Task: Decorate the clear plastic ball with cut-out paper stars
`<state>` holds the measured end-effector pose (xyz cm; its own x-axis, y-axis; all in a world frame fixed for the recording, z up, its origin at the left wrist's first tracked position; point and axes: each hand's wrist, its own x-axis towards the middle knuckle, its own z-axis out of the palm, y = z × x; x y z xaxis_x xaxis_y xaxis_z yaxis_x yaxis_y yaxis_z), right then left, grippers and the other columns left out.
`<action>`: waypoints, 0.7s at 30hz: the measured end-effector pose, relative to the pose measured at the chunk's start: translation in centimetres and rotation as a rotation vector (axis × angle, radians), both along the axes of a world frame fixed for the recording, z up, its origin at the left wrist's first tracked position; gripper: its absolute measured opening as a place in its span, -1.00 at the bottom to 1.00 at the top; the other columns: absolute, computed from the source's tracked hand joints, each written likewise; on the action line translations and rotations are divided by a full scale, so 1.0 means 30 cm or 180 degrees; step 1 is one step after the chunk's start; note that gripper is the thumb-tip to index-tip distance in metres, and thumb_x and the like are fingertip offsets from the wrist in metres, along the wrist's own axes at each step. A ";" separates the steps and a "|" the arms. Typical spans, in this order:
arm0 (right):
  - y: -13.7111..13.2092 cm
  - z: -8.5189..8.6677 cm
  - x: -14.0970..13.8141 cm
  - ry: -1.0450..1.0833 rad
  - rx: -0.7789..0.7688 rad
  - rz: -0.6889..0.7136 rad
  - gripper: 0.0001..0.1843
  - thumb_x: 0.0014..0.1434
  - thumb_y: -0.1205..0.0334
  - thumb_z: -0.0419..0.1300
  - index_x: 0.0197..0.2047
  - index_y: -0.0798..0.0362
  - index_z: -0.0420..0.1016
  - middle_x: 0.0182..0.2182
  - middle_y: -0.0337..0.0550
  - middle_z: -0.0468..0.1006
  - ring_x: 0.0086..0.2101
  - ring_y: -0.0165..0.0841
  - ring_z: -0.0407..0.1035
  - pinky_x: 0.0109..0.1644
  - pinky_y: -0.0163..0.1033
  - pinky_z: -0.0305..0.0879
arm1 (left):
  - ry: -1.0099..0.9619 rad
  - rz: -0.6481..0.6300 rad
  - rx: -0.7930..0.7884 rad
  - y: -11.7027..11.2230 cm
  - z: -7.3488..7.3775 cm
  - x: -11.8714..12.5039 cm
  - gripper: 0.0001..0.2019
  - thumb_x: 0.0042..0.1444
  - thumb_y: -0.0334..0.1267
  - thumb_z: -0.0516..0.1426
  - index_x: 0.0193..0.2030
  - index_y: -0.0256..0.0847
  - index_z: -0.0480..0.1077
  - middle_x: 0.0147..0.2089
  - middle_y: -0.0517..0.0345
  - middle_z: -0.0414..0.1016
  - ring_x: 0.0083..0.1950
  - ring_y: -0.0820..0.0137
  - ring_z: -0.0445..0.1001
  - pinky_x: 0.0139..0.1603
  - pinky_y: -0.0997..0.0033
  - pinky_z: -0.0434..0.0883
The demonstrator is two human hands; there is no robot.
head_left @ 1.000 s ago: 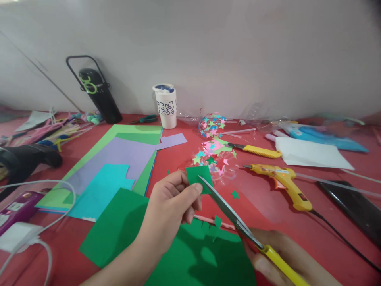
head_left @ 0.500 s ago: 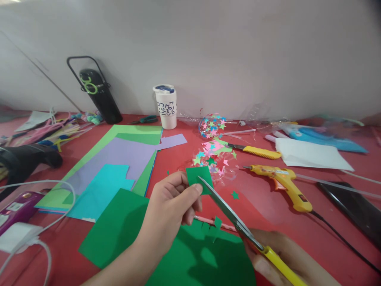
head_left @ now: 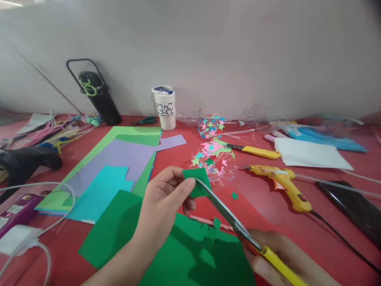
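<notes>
The left hand (head_left: 162,202) pinches a small green paper square (head_left: 199,174) by its near left edge, the thumb pressed on top and the fingers curled beneath, so the square sits just beyond the fingertips. The right hand (head_left: 285,248) grips the yellow handles of the scissors (head_left: 238,227), whose blades slant up and left until their tip overlaps the square, close to the left thumb; whether they bite the paper cannot be told. Below both hands a large green sheet (head_left: 178,254) lies on the red bench (head_left: 175,159), with a pink pencil (head_left: 198,219) and a curled green scrap (head_left: 217,223) by its far edge, under the line of the blades. A single green star (head_left: 234,195) lies right of the square, and a heap of coloured stars (head_left: 210,161) just past it. Farther right are a yellow cutter (head_left: 260,151) and a glue gun (head_left: 274,174); to the left, a lilac sheet (head_left: 131,153) lies partly under a turquoise one (head_left: 102,194). A white cup (head_left: 166,111) stands near the wall.
</notes>
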<state>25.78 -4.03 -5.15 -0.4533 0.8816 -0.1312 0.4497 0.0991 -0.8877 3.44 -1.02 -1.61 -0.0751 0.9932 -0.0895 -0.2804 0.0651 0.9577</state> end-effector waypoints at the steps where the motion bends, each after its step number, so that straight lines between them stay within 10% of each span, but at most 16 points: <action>1: -0.004 -0.006 0.006 -0.0042 0.0030 -0.0037 -0.58 0.02 -0.20 0.19 -0.34 0.01 0.50 -0.52 -0.18 0.48 -0.51 -0.30 0.36 -0.41 -0.31 0.37 | -0.0025 0.0016 0.0024 0.001 0.000 0.000 -0.88 0.02 -0.30 0.22 -0.44 -0.21 0.34 -0.57 0.37 0.36 -0.65 0.59 0.39 -0.67 0.66 0.28; 10: -0.021 -0.056 0.035 0.0070 0.0095 -0.0023 -0.47 0.05 -0.31 0.05 -0.25 -0.04 0.50 -0.51 -0.16 0.49 -0.46 -0.24 0.42 -0.38 -0.30 0.39 | -0.0067 -0.0246 -0.0240 -0.008 -0.005 0.010 -0.85 -0.01 -0.28 0.23 -0.47 -0.23 0.33 -0.68 0.37 0.33 -0.70 0.59 0.35 -0.68 0.67 0.25; 21: 0.014 0.053 -0.033 0.0098 -0.0611 0.0436 -0.39 -0.03 -0.45 0.01 -0.51 0.00 0.21 -0.64 -0.34 0.11 -0.63 -0.45 0.01 -0.62 -0.35 -0.04 | 0.0242 -0.0158 -0.0375 -0.021 -0.002 0.035 -0.82 -0.03 -0.28 0.23 -0.51 -0.22 0.29 -0.69 0.39 0.28 -0.70 0.62 0.30 -0.68 0.68 0.24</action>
<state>24.80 -3.60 -3.56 -0.5735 0.7718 -0.2747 0.4161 -0.0144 -0.9092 4.48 -1.65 -1.66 -0.0372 0.9788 -0.2016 -0.2008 0.1903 0.9610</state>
